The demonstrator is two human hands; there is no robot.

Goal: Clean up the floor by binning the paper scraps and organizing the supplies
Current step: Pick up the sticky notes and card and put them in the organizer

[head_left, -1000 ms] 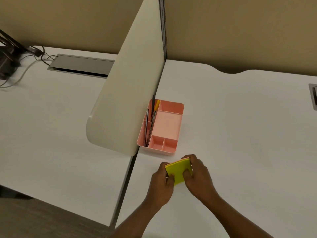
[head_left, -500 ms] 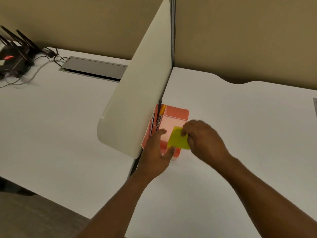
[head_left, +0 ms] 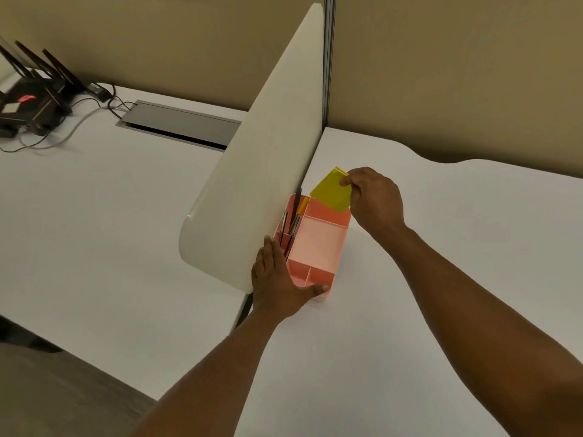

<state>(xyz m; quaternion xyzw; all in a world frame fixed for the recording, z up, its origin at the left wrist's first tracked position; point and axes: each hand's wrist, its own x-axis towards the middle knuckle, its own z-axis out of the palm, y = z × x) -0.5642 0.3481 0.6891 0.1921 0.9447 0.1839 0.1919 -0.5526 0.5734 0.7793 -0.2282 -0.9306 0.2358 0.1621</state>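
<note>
From the head view, the left hand (head_left: 277,280) lies against the near left corner of the pink organizer (head_left: 318,247), fingers straight along its left wall and thumb stretched across its near end, steadying it rather than curling round it; the right hand (head_left: 375,200) is raised over the tray's far end, thumb and fingers pinching the upper right corner of a yellow-green sticky-note pad (head_left: 331,192); the pad hangs tilted, its lower edge overlapping the far rim of the tray, though whether it touches the rim cannot be told. The organizer sits on the white desk (head_left: 441,279), its left side just beside the cream divider panel (head_left: 262,171); its long left slot holds several dark pens (head_left: 295,216) standing tilted and one orange marker (head_left: 303,205); the large middle compartment and the two small near compartments show only pink floor. Beyond the divider, on the neighbouring desk, lies a grey cable hatch (head_left: 179,123); at the far left stands a black router (head_left: 34,93) with upright antennas, cables trailing from it.
</note>
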